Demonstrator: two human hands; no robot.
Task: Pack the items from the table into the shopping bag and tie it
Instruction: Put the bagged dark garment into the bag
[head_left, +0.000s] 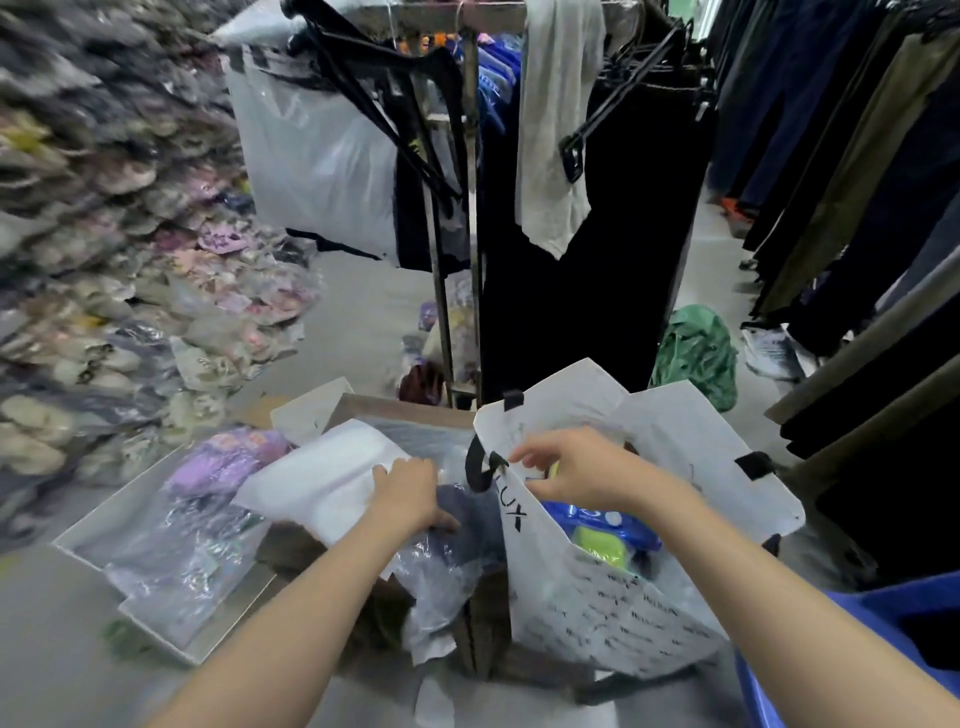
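A white shopping bag (613, 618) with black lettering and black handles stands open at the centre right. Inside it lies a blue and yellow packet (602, 530). My right hand (566, 467) pinches the bag's near rim by the black handle (480, 467). My left hand (410, 493) grips a dark grey garment in clear plastic (457, 540), just left of the bag's mouth. A white wrapped parcel (322, 483) lies under and behind that hand on the wooden table (405, 405).
A white tray (93, 551) at the left holds purple items in clear plastic (218, 467). Bagged goods pile up at the far left. A clothes rack with dark garments (587, 260) stands behind the table. A blue bin (883, 649) sits at the lower right.
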